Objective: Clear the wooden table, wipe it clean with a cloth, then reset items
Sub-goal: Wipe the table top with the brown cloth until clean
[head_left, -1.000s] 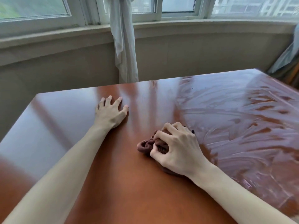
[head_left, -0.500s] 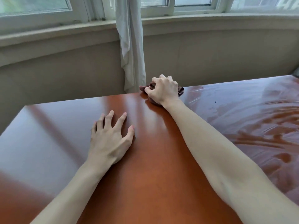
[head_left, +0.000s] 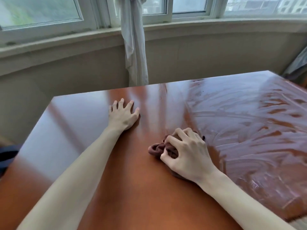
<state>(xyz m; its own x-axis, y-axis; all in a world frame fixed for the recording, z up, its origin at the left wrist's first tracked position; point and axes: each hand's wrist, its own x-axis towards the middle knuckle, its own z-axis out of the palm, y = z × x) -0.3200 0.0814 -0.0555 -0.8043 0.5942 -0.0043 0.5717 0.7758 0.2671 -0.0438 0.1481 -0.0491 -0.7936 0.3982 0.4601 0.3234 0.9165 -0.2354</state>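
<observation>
A glossy reddish wooden table (head_left: pixel 116 188) fills the lower view. My right hand (head_left: pixel 187 153) grips a crumpled brown cloth (head_left: pixel 157 149) and presses it on the tabletop near the middle. Part of the cloth bulges out to the left of my fingers. My left hand (head_left: pixel 123 114) rests flat on the table with fingers spread, farther back and to the left of the cloth. Wet streaky smears (head_left: pixel 249 123) cover the right half of the tabletop; the left half looks dry and shiny.
A white tied curtain (head_left: pixel 135 52) hangs in front of the window ledge (head_left: pixel 66 42) behind the table's far edge. A dark object (head_left: pixel 7 156) shows at the left edge, and grey fabric (head_left: pixel 299 63) at the far right beside the table corner.
My right hand pulled the cloth back from the table's far edge toward the middle, near me. My left hand stayed flat on the table. The view shifted.
</observation>
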